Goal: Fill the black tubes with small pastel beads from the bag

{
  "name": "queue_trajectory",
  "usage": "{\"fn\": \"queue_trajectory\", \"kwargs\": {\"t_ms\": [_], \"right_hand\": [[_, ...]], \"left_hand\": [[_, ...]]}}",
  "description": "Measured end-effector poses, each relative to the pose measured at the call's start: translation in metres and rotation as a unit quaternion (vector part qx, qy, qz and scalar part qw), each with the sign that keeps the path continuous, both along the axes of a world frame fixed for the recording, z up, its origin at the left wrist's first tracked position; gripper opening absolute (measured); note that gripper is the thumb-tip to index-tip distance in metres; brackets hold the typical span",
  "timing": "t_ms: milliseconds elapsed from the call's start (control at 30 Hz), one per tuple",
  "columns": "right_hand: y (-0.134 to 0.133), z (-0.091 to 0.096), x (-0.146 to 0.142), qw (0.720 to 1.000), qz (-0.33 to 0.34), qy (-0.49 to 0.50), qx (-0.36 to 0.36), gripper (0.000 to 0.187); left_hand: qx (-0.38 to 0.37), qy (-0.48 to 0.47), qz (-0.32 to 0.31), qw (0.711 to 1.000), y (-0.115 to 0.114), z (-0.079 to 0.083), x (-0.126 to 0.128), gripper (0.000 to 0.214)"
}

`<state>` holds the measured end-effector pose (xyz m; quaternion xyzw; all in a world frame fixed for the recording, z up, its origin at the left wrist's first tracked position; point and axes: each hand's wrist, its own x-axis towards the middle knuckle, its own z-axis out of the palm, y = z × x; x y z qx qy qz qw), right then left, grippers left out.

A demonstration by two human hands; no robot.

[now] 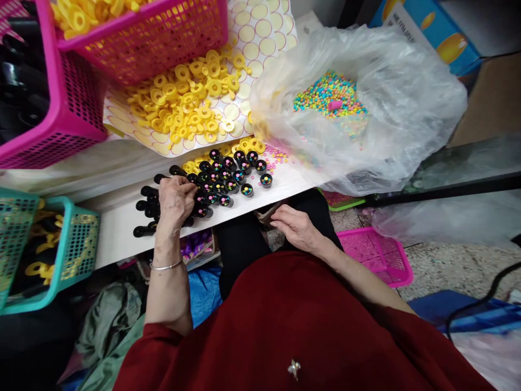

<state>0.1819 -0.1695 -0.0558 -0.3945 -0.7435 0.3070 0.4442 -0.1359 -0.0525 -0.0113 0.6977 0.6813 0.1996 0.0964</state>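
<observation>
My left hand (176,200) rests on the white table (118,222), fingers curled and pinched on a small black cup among several black cups (147,209). Just right of it stand several black cups filled with coloured beads (230,179). My right hand (295,227) lies lower, near the table's front edge over my dark lap, fingers bent loosely with nothing visible in them. A clear plastic bag (382,108) at the right holds a heap of pastel beads (330,96) with a pink scoop in it.
Yellow plastic rings (191,106) are heaped on a sticker sheet behind the cups. A pink basket (146,41) of rings and another pink basket (61,108) stand at the back left. Teal baskets (77,244) sit at the left, a pink tray (378,255) on the floor.
</observation>
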Motion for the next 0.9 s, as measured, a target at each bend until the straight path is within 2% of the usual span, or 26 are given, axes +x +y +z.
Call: {"fn": "queue_trajectory", "kwargs": {"t_ms": [300, 467, 667, 767, 900], "right_hand": [[0.002, 0.000, 0.002, 1.000, -0.013, 0.001, 0.009, 0.013], [0.002, -0.001, 0.001, 1.000, -0.014, -0.004, 0.006, 0.014], [0.002, 0.001, 0.000, 1.000, -0.008, -0.002, 0.005, 0.013], [0.002, 0.001, 0.001, 1.000, -0.005, -0.005, 0.001, 0.014], [0.003, 0.002, 0.000, 1.000, -0.005, 0.003, 0.007, 0.015]], "left_hand": [[-0.004, -0.031, 0.011, 0.999, 0.003, -0.005, -0.001, 0.010], [-0.022, -0.053, -0.010, 0.998, 0.005, -0.004, -0.004, 0.009], [0.006, -0.062, 0.002, 0.998, 0.003, -0.003, -0.003, 0.007], [0.020, -0.079, 0.014, 0.997, 0.000, 0.002, -0.002, 0.007], [0.066, -0.130, 0.017, 0.989, -0.013, 0.020, 0.007, 0.010]]}}
